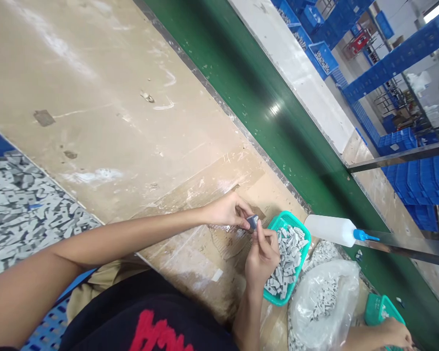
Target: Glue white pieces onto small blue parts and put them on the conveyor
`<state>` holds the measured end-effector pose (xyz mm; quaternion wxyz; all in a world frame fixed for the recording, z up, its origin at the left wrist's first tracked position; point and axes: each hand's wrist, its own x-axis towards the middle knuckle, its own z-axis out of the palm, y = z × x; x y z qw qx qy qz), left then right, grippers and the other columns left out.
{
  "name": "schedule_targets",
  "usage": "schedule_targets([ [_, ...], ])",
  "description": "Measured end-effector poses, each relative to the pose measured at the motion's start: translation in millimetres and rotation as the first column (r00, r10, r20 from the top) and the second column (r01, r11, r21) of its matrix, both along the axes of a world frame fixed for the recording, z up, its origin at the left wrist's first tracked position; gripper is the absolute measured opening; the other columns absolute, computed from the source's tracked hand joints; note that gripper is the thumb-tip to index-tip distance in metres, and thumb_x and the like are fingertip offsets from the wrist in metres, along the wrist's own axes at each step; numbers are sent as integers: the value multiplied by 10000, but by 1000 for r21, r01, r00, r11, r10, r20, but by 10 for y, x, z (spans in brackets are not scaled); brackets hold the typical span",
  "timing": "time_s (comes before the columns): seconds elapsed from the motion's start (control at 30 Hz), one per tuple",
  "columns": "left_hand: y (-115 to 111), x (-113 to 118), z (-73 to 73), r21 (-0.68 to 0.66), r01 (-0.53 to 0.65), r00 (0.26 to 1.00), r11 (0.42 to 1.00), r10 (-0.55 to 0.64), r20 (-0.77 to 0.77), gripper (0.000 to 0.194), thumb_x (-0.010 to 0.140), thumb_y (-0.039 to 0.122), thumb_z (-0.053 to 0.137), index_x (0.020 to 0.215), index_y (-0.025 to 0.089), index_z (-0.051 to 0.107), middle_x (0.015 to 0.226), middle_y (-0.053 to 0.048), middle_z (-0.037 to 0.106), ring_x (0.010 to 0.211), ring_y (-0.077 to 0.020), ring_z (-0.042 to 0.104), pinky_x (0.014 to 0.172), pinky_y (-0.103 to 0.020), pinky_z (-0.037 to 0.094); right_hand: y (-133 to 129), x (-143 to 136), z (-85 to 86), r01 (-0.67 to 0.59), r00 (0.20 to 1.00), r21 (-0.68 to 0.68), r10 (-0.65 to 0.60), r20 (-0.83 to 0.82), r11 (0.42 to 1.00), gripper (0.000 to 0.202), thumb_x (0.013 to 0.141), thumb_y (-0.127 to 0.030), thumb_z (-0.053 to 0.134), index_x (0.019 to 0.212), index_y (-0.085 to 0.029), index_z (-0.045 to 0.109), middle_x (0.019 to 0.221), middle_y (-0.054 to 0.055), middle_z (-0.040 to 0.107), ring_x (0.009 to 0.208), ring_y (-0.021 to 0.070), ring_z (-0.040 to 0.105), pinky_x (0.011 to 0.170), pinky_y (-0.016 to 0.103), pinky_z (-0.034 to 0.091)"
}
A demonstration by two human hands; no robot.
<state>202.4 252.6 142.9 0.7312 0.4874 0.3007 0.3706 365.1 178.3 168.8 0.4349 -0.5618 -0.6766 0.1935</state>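
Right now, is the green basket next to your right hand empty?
No, small grey pieces fill much of the green basket by the right hand.

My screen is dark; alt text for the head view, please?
Left hand and right hand hold a small dark piece over a bench, beside a teal basket of grey parts. A white bottle and clear bag lie beyond; another person's hand shows lower right.

**Looking down over the worktop (95,97) from the head**

Faces forward and steeply down from the wearer's head, above the dark shirt (109,312). Leans sideways, slanting the green belt (252,92) across the view. Catches left hand (230,210) and right hand (262,256) fairly close, below centre; reaches out to distant blue crates (324,58), upper right.
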Motion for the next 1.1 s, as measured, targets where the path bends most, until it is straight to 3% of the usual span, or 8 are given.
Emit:
schedule_targets([
  [0.27,4,-39,39,9,10,997,1000,-10,-77,163,664,206,795,795,118,757,721,-71,724,639,-147,642,598,-226,483,9,4,2,-57,998,-21,56,-23,998,451,917,-65,477,1242,-317,662,804,9,541,740,131,551,686,269,475],
  [0.37,-20,-20,67,21,8,996,1000,-6,-90,259,690,232,796,912,111,738,696,-48,682,606,-127,619,553,-203,462,37,0,19,-49,998,-46,50,29,998,384,950,-137,475,1252,-287,659,811,18,562,752,139,564,693,272,481],
  [0.5,-66,-5,137,-117,23,990,993,-6,142,545,715,321,807,1206,176,621,747,15,580,602,-129,637,570,-236,525,14,6,104,1,996,-101,8,84,995,364,980,-262,472,1318,-253,607,1026,76,640,956,181,611,850,339,507],
  [0.6,-64,-61,215,-294,102,951,950,-7,310,423,723,287,808,1086,167,626,877,-30,619,711,-169,684,690,-309,595,-156,79,177,203,977,-34,-200,69,979,395,963,-358,490,1321,-240,605,1124,109,647,1031,232,622,895,412,520],
  [0.73,-9,-168,302,-428,108,869,897,124,479,286,744,85,733,990,150,601,828,-18,620,697,-161,688,719,-295,613,-600,260,169,453,890,86,-456,13,887,459,911,-492,499,1303,-295,632,1130,139,669,987,333,645,758,510,571],
  [0.8,18,-192,327,-467,105,823,878,187,537,213,790,21,634,970,127,595,801,-31,619,689,-152,687,720,-274,612,-874,337,70,528,847,149,-531,-22,836,428,867,-531,531,1260,-409,650,1100,115,684,1017,372,637,746,541,571],
  [1.0,48,-170,366,-564,94,771,820,299,563,175,904,17,429,902,109,577,795,-90,647,699,-148,692,686,-226,594,-1498,313,-378,768,618,315,-773,-139,557,285,720,-554,653,993,-540,735,907,102,710,1048,468,620,743,653,550],
  [1.1,70,-188,383,-598,100,766,795,322,556,184,927,63,418,891,101,594,800,-103,664,694,-166,691,686,-262,596,-1532,331,-325,747,643,315,-755,-123,585,322,716,-530,660,1033,-552,716,1004,88,705,1079,488,601,682,681,526],
])
